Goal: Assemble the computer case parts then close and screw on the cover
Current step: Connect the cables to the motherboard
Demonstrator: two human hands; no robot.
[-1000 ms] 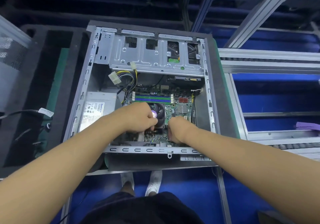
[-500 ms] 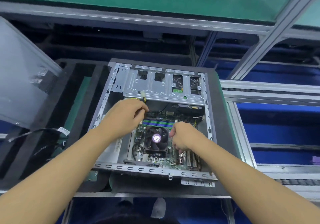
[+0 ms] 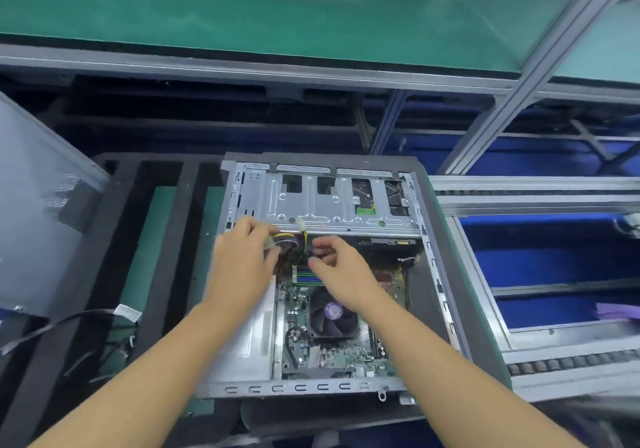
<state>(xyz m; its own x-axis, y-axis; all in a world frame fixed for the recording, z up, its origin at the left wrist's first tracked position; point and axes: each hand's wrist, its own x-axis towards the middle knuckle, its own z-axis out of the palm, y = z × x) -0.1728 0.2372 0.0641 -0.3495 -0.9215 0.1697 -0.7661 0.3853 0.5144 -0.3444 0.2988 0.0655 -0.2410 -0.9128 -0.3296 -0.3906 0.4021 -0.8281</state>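
Observation:
The open computer case (image 3: 433, 267) lies on its side on a dark foam pad. Inside it I see the motherboard (image 3: 332, 354), the CPU fan (image 3: 329, 316), the power supply (image 3: 242, 340) and the metal drive cage (image 3: 311, 205). My left hand (image 3: 242, 260) grips a white connector on the yellow and black power cables (image 3: 289, 243), just below the drive cage. My right hand (image 3: 343, 271) is beside it, with thumb and curled fingers pinching the dark wires of the same bundle. Another white connector (image 3: 302, 226) sticks up against the cage. The view is motion-blurred.
The grey perforated side cover (image 3: 38, 205) stands tilted at the far left. A black cable with a white tag (image 3: 128, 312) lies on the foam tray left of the case. A roller conveyor (image 3: 554, 361) runs along the right, and a green bench top (image 3: 277, 14) lies behind.
Both hands rose from the fan and lower motherboard up to the power cables under the drive cage. The left hand took hold of a connector. My head tilted up, showing the green bench.

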